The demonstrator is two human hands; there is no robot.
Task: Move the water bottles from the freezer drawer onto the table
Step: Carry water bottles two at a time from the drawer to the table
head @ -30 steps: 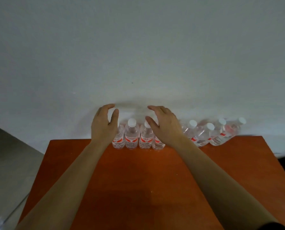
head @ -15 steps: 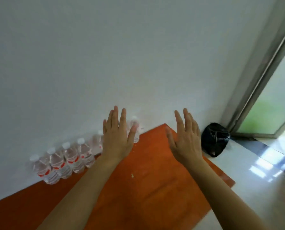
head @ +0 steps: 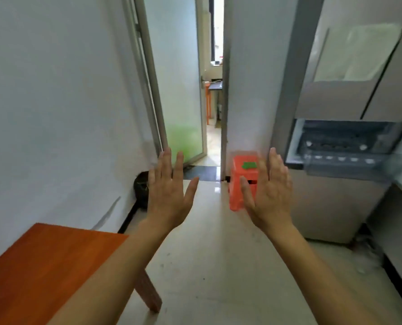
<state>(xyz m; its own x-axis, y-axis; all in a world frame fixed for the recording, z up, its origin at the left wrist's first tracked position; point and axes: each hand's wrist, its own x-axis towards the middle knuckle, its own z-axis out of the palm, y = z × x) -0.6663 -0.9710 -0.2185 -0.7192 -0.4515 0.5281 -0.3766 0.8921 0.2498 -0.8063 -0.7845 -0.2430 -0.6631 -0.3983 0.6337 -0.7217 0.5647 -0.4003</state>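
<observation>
From the head camera, the left hand and the right hand are both up in the air over the floor, fingers straight and spread, holding nothing. The water bottles sit in the freezer drawer, which sticks out of the fridge on the right; only their blurry white caps show. A corner of the table is low on the left, well apart from the drawer.

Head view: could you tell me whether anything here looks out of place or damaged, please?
The freezer drawer stands pulled out on the right, expected for this task. Otherwise only a grey streak on the wall beside the table looks like a scuff.
</observation>
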